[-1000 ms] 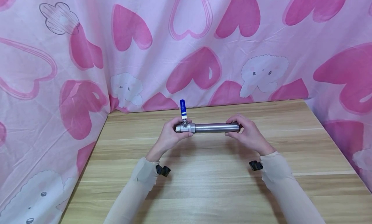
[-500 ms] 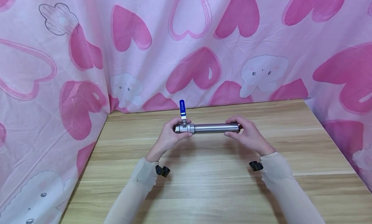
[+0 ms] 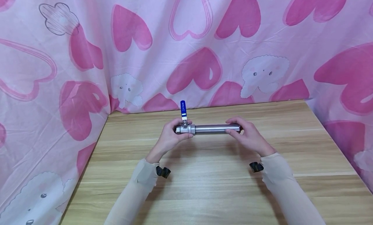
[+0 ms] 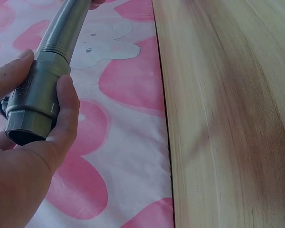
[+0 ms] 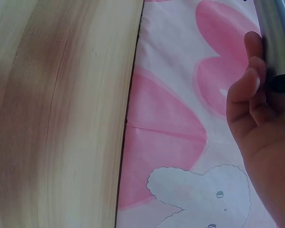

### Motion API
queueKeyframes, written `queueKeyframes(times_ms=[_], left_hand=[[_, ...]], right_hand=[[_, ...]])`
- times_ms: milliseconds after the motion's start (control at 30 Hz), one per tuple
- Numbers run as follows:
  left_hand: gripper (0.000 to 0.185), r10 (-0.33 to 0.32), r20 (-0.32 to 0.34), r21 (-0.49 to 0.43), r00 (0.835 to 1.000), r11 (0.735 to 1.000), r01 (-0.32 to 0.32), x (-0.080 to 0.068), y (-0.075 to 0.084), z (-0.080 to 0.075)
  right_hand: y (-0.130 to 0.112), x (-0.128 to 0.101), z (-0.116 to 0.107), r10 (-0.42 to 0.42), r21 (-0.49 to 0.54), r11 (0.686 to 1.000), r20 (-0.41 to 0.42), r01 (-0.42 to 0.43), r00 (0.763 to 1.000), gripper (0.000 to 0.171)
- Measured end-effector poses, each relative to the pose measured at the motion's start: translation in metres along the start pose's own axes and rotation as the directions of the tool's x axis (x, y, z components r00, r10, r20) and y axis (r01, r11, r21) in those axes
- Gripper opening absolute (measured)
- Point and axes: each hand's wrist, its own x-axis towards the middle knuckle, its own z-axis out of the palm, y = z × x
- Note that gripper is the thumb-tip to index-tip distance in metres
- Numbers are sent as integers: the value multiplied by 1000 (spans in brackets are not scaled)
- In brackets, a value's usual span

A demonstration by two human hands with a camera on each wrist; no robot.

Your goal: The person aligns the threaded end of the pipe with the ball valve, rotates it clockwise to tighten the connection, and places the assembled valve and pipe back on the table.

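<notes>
A steel ball valve (image 3: 185, 129) with a blue lever handle (image 3: 183, 109) sits at the left end of a steel pipe (image 3: 214, 129). My left hand (image 3: 171, 134) grips the valve body, thumb on the near side and fingers on the far side. In the left wrist view, threads show where the pipe (image 4: 66, 28) meets the valve (image 4: 35, 95). My right hand (image 3: 247, 134) holds the pipe's other end between thumb and fingers; its dark open end shows in the right wrist view. Valve and pipe lie level above the table, the lever pointing away from me.
The wood-grain table (image 3: 204, 186) spreads beneath both hands. A pink curtain (image 3: 157, 72) with hearts and white cartoon animals hangs along its back and sides. Each wrist wears a small black camera, the left one (image 3: 163, 171) and the right one (image 3: 256, 167).
My right thumb has shifted slightly up onto the near side of the pipe. The left hand, the valve and the pipe have stayed nearly where they were.
</notes>
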Motion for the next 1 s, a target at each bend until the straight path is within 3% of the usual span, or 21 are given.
queueKeyframes(times_ms=[267, 533, 700, 1000], left_hand=[[42, -6, 3, -1, 1000, 1000, 6, -1, 0, 0], [41, -16, -3, -10, 1000, 1000, 16, 1, 0, 1], [41, -11, -5, -10, 1000, 1000, 11, 2, -1, 0], [43, 0, -7, -14, 1000, 1000, 0, 1, -4, 0]], right_hand=[[-1, 1, 1, 20, 40, 999, 27, -21, 999, 24], [-4, 2, 2, 25, 70, 997, 21, -27, 999, 36], [-1, 3, 2, -23, 24, 999, -6, 24, 1000, 45], [-1, 4, 4, -77, -15, 997, -49, 76, 996, 41]])
